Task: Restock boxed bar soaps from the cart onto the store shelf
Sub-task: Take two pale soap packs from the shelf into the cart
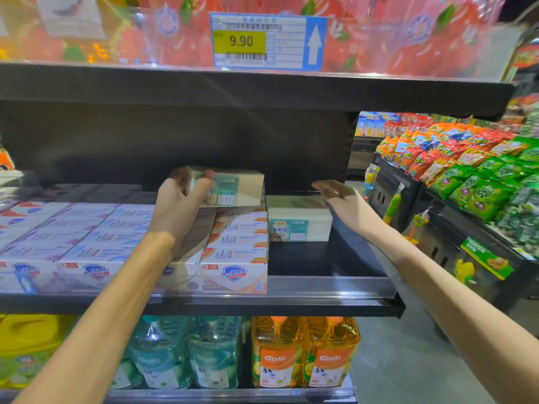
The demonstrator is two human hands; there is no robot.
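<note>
Left hand (182,199) at frame centre grips a pale soap pack (233,186), thumb and fingers curled round its left end, holding it lifted and slightly tilted above the rows of white boxed soaps (234,258). Right hand (341,202), right of centre, has fingers straight and spread, holding nothing; I note the fingertips just over the far right corner of a second pale soap pack (299,220), though whether they touch it I cannot tell. That second pack lies flat on the black shelf (335,301), just beside the right edge of the boxed rows, its label facing me. Boxed soaps fill the shelf from the left edge to the middle, several rows deep; bare shelf shows at the right in front of the second pack. Upper middle of the frame: a price tag (268,40) reading 9.90 on the shelf above. Bottom of the frame: green bottles (186,354) and orange bottles (303,354) on the lower shelf. Right edge: snack bags (466,170) on another display.
</note>
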